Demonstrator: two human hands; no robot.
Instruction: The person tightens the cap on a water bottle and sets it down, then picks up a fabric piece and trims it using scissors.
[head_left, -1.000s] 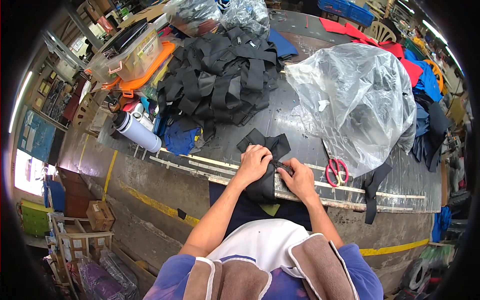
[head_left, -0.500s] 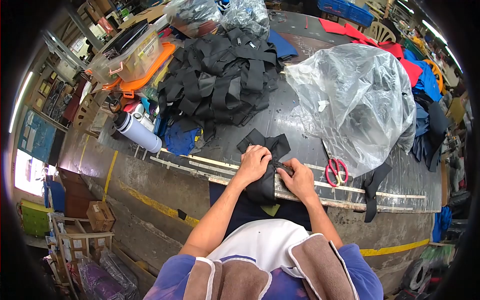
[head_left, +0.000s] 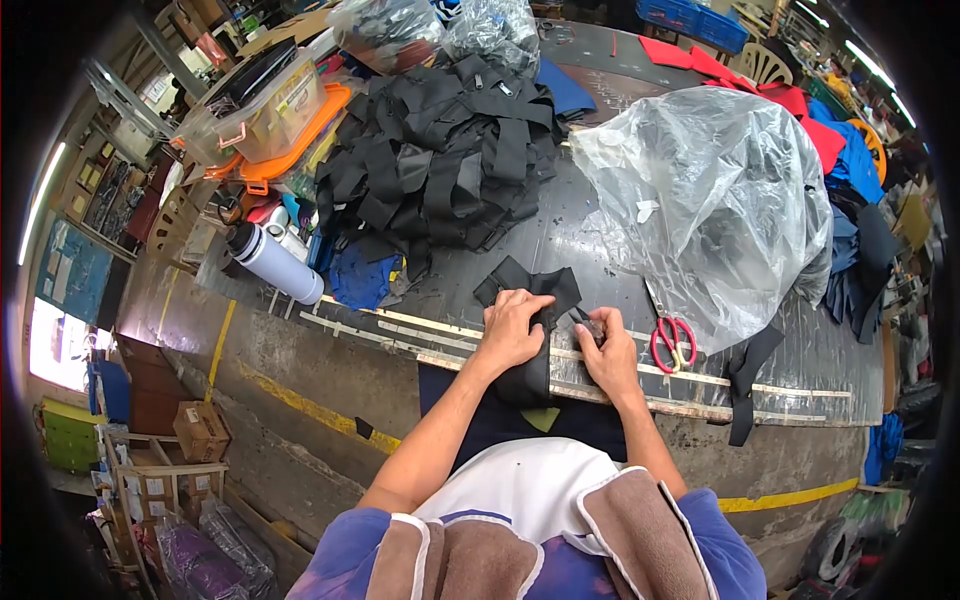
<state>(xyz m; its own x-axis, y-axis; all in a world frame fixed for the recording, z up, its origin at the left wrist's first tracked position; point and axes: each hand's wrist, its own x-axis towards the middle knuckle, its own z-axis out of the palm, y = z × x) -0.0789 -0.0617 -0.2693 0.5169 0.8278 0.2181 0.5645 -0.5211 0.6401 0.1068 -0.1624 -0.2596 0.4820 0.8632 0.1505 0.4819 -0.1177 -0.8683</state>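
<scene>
At the table's near edge a black fabric strip (head_left: 524, 378) hangs toward my lap, with more black pieces (head_left: 560, 290) at its upper end. My left hand (head_left: 514, 328) presses on the strip, fingers bent around it and index finger stretched to the right. Just right of it, my right hand (head_left: 607, 350) is closed on a small dark item between thumb and fingers; its exact form is unclear. Red-handled scissors (head_left: 673, 345) lie right of my right hand. A big heap of black strips (head_left: 440, 150) lies beyond my hands.
A large clear plastic bag (head_left: 710, 200) fills the table's right side. A bottle (head_left: 277, 265) and blue cloth (head_left: 360, 276) lie at left, near a clear bin (head_left: 270, 110). Another black strip (head_left: 745, 385) hangs over the front edge; red pieces (head_left: 665, 52) lie far right.
My right hand has moved slightly right, away from the strip, with the small dark item in it. My left index finger has stretched out to the right.
</scene>
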